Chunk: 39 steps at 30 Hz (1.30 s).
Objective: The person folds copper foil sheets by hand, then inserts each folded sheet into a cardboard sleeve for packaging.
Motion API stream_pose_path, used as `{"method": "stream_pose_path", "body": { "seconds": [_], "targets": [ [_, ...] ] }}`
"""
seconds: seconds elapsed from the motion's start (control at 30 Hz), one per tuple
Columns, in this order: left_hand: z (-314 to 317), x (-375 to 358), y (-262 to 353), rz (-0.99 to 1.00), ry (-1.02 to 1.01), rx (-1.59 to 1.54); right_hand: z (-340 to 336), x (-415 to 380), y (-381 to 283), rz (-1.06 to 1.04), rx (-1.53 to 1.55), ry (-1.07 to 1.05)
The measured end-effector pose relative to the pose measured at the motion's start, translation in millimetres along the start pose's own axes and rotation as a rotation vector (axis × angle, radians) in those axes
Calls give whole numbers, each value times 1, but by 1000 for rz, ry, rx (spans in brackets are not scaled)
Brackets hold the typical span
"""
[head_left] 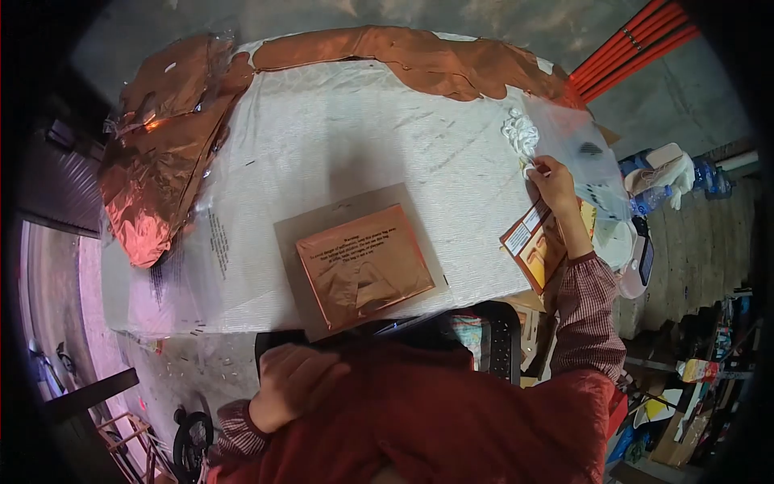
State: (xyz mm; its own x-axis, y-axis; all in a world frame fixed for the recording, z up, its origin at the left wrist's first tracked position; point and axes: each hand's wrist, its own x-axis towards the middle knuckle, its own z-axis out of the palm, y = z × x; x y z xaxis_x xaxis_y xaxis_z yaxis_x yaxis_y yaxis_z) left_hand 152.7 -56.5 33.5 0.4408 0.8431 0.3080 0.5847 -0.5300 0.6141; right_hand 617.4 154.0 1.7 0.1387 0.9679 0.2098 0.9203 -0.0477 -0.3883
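Note:
My right hand point(555, 185) is at the right side of the table, thumb and fingers pinched on a small white piece point(529, 169). That piece lies at the lower end of a loose heap of white, crumpled-looking bits point(520, 133). Under my right wrist is a yellow and brown printed packet point(534, 246). In front of my body lies a flat copper-coloured package point(367, 266) in a clear plastic bag with a printed warning. Below the table edge my left hand point(294, 383) rests against my red clothing, fingers lying loosely and holding nothing visible.
Copper-coloured foil bags point(165, 145) lie along the left of the white-covered table point(322, 145), and more foil point(387, 52) runs along its far edge. Clear plastic bags point(576, 145) lie at the right. Beyond them are bottles point(651, 198) and orange-red poles point(633, 44).

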Motion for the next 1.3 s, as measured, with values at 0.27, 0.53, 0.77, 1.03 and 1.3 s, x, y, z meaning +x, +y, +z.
{"method": "stream_pose_path", "body": {
  "seconds": [0.27, 0.53, 0.77, 1.03, 1.3],
  "targets": [
    [50, 72, 4, 165, -137, 286, -9, -39, -76, -337, 129, 96],
    [65, 78, -3, 107, -293, 333, 47, -122, -152, -721, -3, -426],
    [45, 83, -16, -1, -247, 228, 41, -128, -162, -630, 12, -491],
    [42, 79, -22, -88, -190, 378, 38, -125, -152, -649, 84, -344],
    [31, 74, -23, -188, -209, 410, -17, -2, -10, -51, -101, 162]
  ]
}}
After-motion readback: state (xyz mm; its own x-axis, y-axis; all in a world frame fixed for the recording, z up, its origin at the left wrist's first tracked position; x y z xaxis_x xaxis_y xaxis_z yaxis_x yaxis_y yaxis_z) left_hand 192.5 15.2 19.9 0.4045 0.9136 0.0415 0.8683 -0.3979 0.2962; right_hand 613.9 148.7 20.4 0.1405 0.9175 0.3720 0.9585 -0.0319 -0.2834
